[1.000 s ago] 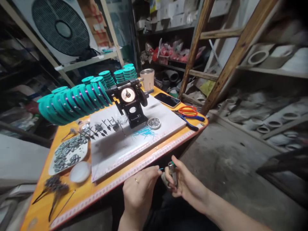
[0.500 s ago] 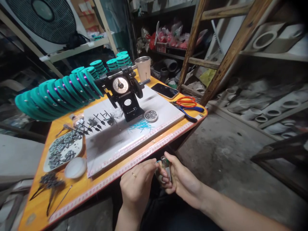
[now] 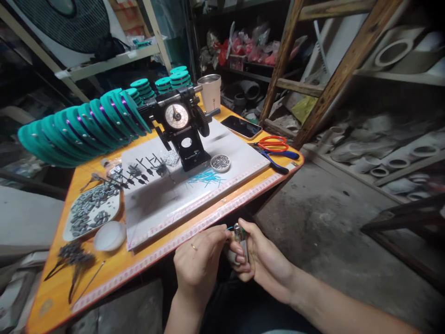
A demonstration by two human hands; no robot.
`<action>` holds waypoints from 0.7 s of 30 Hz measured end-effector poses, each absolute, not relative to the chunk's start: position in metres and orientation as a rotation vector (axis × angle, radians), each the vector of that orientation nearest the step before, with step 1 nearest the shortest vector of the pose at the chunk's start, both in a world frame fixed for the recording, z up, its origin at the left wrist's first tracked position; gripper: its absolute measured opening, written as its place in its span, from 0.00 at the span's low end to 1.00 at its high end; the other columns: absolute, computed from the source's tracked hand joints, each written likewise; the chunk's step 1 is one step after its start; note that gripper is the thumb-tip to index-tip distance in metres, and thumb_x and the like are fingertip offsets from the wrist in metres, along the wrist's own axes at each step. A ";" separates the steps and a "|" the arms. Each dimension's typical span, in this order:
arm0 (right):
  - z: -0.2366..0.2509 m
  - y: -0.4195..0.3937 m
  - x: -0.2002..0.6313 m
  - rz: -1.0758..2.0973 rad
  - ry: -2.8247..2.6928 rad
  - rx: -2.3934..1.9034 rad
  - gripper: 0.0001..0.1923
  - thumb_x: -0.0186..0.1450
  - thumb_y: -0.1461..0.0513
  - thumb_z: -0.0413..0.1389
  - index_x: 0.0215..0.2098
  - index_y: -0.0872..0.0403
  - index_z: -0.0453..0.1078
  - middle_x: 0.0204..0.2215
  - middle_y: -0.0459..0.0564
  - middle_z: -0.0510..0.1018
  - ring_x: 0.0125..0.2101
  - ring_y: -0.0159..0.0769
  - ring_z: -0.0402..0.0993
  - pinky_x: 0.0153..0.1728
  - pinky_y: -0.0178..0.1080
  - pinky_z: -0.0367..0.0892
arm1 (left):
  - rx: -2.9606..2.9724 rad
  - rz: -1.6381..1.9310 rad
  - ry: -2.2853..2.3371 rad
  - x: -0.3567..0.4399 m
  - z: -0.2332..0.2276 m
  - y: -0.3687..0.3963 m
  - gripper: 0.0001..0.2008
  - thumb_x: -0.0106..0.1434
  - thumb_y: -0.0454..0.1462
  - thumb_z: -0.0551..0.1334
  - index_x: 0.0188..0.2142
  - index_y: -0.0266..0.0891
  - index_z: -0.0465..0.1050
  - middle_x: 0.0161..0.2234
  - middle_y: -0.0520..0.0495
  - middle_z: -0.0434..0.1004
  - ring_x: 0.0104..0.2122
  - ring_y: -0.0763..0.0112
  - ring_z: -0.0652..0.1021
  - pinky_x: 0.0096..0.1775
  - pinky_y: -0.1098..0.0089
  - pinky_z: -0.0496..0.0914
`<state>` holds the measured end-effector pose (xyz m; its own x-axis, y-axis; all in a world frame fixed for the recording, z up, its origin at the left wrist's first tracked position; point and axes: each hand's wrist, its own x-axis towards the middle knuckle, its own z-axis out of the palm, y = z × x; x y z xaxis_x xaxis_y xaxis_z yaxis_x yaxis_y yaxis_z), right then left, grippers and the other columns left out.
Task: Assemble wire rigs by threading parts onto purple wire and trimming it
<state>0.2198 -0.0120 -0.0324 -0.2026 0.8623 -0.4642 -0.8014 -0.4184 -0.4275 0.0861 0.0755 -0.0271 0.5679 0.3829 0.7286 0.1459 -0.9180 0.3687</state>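
Metal-topped lighter [image 3: 239,235] stands upright in the closed right hand [image 3: 260,260], below the near edge of the orange table [image 3: 114,269]. Left hand [image 3: 200,264] pinches a short blue strand [image 3: 228,228] beside the lighter's top. On the table: a small round dish [image 3: 220,163] of metal beads, a white tray [image 3: 91,212] of grey pieces, and a steel cup [image 3: 211,91] whose contents are hidden.

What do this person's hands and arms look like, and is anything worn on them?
Both are bare: no gloves, and no sleeves on the forearms in view. The left hand has a thin gold-coloured ring on one finger. The right hand shows no ring or watch. Nails look short and unpainted.
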 end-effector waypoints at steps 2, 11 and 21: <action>-0.032 -0.012 0.219 1.858 -0.113 -0.796 0.30 0.65 0.39 0.46 0.23 0.55 0.55 0.19 0.41 0.56 0.18 0.22 0.46 0.21 0.29 0.38 | 2.536 1.270 0.448 0.086 -0.027 0.075 0.12 0.61 0.25 0.65 0.42 0.38 0.74 0.36 0.49 0.84 0.36 0.72 0.83 0.40 0.75 0.77; -0.023 -0.014 0.230 1.681 -0.298 -0.871 0.34 0.66 0.35 0.37 0.25 0.55 0.57 0.21 0.42 0.57 0.20 0.25 0.48 0.21 0.29 0.46 | 2.422 1.303 0.485 0.085 -0.028 0.074 0.13 0.59 0.24 0.66 0.41 0.39 0.74 0.36 0.50 0.84 0.35 0.71 0.84 0.40 0.74 0.77; 0.009 0.094 0.344 -0.081 -1.401 -1.915 0.16 0.70 0.61 0.46 0.50 0.57 0.69 0.47 0.62 0.69 0.43 0.51 0.70 0.45 0.53 0.64 | 1.622 1.466 0.863 0.086 -0.027 0.062 0.08 0.58 0.27 0.67 0.33 0.39 0.73 0.31 0.53 0.82 0.33 0.73 0.83 0.38 0.76 0.78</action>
<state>0.3435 0.0935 0.0092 0.3993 0.7950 0.4568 0.8421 -0.1210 -0.5255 0.0858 0.0623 -0.0266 0.1080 0.8749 0.4721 -0.0121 -0.4737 0.8806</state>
